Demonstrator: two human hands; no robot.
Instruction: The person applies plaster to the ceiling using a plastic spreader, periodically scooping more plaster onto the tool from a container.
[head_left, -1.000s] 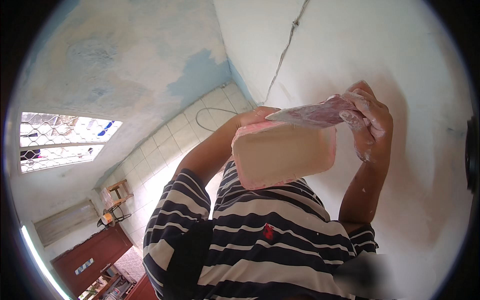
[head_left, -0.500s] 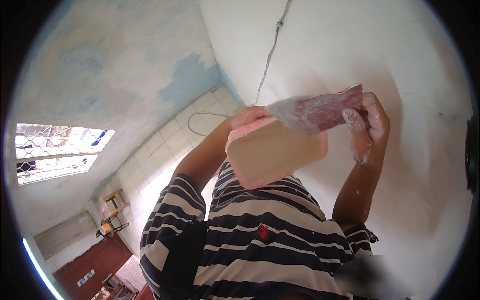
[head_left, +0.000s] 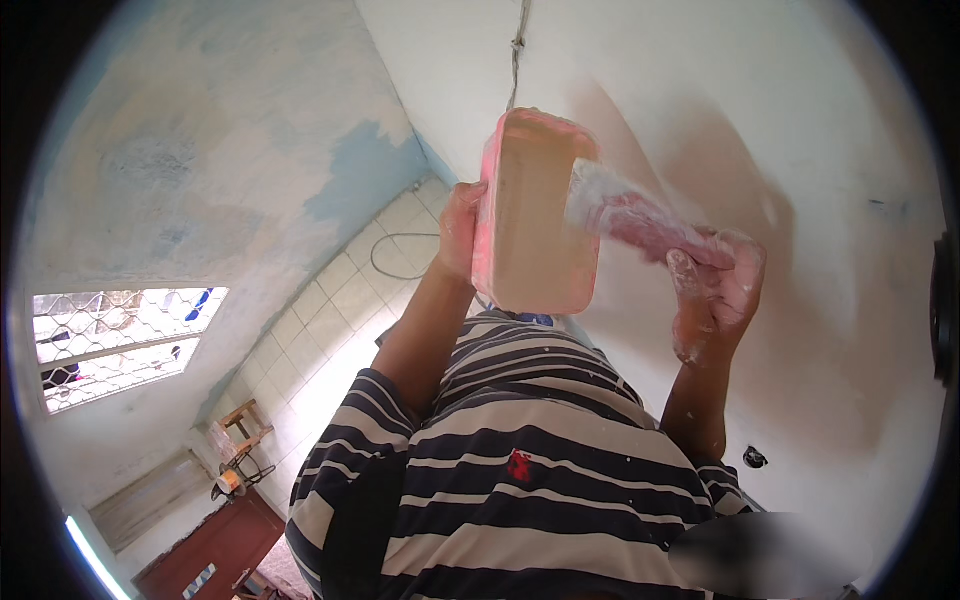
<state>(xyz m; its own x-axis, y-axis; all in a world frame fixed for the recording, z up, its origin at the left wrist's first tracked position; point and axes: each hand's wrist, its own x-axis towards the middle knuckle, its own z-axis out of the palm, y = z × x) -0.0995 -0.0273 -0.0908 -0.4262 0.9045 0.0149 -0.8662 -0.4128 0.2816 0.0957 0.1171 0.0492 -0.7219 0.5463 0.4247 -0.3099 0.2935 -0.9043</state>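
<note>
Chest-high in front of me, my left hand point(head_left: 461, 225) grips the left side of a pink rectangular tub point(head_left: 484, 235). Smooth beige paste or putty point(head_left: 545, 225) shows inside it, tilted toward my view. Between the fingers and thumb of my right hand point(head_left: 722, 290) is a flat reddish scraper point(head_left: 640, 218), its far end coated in whitish paste. That end overlaps the tub's right rim; I cannot tell whether it touches. White smears cover the fingers of my right hand.
A pale wall point(head_left: 840, 260) stands close on the right, with a cable point(head_left: 516, 55) running along it. Left is a patchy blue-white wall point(head_left: 190, 130) with a grilled window point(head_left: 125, 335). Below lie a tiled floor point(head_left: 330, 290), a wire loop point(head_left: 375, 255) and a wooden stool point(head_left: 240, 428).
The tub has turned to stand lengthwise and moved up slightly. The scraper has swung so its coated end points up-left, and my right hand has dropped a little.
</note>
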